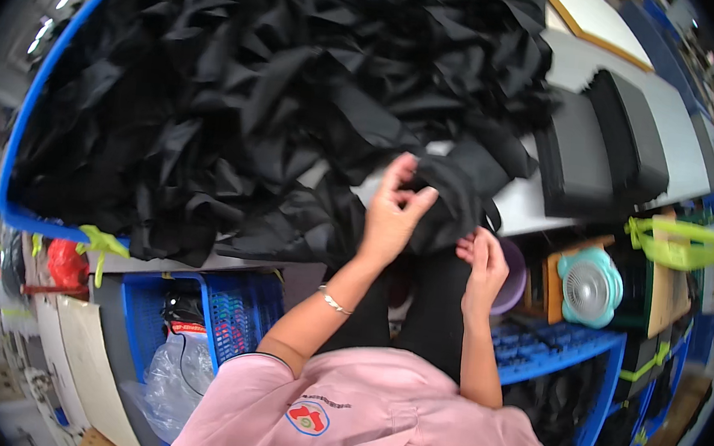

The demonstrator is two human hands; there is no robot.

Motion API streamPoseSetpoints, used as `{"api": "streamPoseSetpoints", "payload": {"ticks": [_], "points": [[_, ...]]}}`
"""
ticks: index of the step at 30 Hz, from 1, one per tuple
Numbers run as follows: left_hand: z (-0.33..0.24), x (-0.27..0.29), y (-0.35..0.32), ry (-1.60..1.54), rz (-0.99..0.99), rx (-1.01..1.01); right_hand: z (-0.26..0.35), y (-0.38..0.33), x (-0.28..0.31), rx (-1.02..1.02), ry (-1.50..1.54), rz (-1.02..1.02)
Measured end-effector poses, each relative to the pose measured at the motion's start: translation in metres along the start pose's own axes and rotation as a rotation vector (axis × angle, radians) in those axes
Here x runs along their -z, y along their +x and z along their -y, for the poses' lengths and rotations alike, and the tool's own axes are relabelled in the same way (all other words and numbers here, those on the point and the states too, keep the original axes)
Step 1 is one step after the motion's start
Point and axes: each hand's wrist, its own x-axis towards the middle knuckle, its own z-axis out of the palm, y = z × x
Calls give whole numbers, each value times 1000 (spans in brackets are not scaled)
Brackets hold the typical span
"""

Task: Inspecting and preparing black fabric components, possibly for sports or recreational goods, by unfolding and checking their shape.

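Observation:
A black fabric piece hangs between my two hands, over the table's front edge. My left hand is at its left side, thumb and fingers apart and the fingertips against the cloth; no firm hold shows. Lower and to the right, my right hand has its fingers closed on the piece's lower right edge. Just beyond my hands, a big heap of crumpled black fabric pieces fills much of the table and a blue-rimmed bin. Where the held piece ends and the heap begins is hard to tell.
Stacks of black pieces lie on the white table at right. Nearer are a turquoise fan, a purple container and a blue crate. Blue baskets and a plastic bag stand at left.

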Motion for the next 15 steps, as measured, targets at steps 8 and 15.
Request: {"api": "streamPoseSetpoints", "payload": {"ticks": [8, 15], "points": [[-7, -7, 27, 133, 412, 289, 7, 41, 10, -262, 428, 57], [0, -15, 30, -112, 703, 280, -5, 60, -3, 409, -976, -164]]}}
